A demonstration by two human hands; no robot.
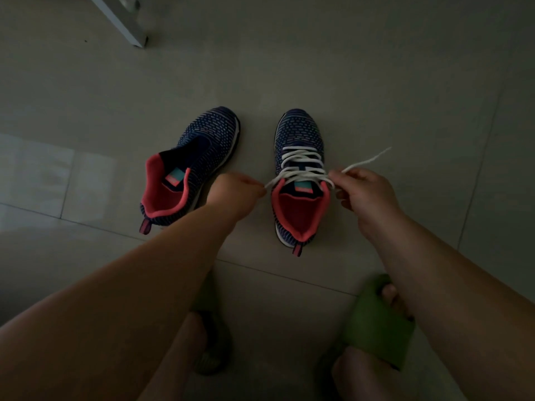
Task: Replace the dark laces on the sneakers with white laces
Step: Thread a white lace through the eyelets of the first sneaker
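The white lace [301,166] was held at both ends, one end in each hand. The left hand [234,195] had its grip closed in a fist on the left end of the lace, just beside the shoe's pink collar. The right hand [364,189] pinched the other end, and the loose tip of the lace stuck out past the fingers, up and to the right. Both ends were pulled out to the sides.

The lace was already threaded in crisscross rows through the right sneaker [299,175], which stood on the floor [376,82] with its toe pointing away from the person. The left sneaker [191,166] stood near it on the floor, tilted a bit to one side, and it had no lace in it.

Closer to the person were two feet in green slippers [379,325]. A pale metal leg [121,20] stood on the floor far off at the top left.
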